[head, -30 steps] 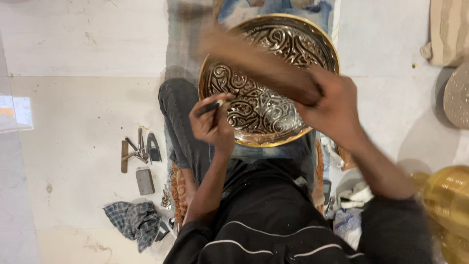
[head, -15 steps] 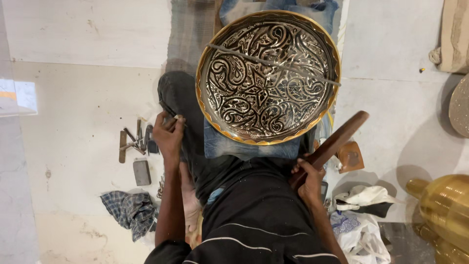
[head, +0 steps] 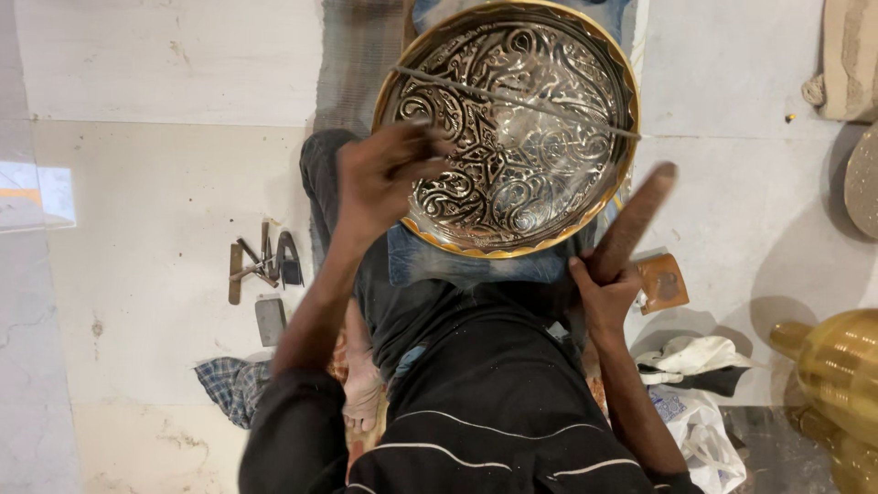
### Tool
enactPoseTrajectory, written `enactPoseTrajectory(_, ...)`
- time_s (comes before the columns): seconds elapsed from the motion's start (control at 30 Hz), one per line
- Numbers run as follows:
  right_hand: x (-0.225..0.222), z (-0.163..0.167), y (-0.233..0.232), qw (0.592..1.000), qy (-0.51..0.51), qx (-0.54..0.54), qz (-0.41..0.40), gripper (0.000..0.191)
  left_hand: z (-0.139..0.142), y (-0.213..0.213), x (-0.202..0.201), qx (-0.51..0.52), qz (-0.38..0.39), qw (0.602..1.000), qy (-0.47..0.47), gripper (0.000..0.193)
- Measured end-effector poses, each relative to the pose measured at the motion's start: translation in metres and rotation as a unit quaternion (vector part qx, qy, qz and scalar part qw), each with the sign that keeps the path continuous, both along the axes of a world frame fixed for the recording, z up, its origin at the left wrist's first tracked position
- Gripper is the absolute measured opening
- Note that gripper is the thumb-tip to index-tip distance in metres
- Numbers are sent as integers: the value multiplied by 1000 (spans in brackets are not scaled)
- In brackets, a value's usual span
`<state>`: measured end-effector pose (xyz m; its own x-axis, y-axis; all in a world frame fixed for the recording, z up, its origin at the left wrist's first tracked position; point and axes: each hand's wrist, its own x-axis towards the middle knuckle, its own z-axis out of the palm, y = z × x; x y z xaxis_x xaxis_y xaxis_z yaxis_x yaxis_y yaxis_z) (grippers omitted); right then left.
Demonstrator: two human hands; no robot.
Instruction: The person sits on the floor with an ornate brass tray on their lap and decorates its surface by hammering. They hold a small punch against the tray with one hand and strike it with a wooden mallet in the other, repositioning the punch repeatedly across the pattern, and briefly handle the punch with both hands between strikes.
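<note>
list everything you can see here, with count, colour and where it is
round engraved metal tray: 1, silver with gold rim, on lap, top centre
thin metal rod: 1, grey, across tray
wooden mallet: 1, brown, in right hand
small metal hand tools: several, dark, floor left
checked cloth: 1, blue, floor lower left
brass vessel: 1, gold, right edge
white cloth: 1, floor right
left hand: at tray's left rim
right hand: gripping mallet

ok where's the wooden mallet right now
In the head view the wooden mallet is on the person's right, gripped in the right hand and angled up beside the lower right rim of the engraved brass tray.
</note>
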<state>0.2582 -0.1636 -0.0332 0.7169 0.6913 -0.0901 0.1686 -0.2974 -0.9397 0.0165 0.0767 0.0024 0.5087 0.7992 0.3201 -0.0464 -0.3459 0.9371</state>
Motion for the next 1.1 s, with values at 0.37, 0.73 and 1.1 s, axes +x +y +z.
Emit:
enactPoseTrajectory(0.37, -14, 3, -38, 989, -108, -100, 16, 31, 5, 64, 75, 141, -276, 945, 107, 54)
enactPoseTrajectory(0.73, -11, 7, -21, 989, -117, -94, 5, 27, 15, 71, 80, 272, -322, 896, 140, 66)
enactPoseTrajectory(1.1, 9, 18, 9, 999, 0, 38, -12, 23, 6, 66, 82, 272, -296, 903, 155, 63)
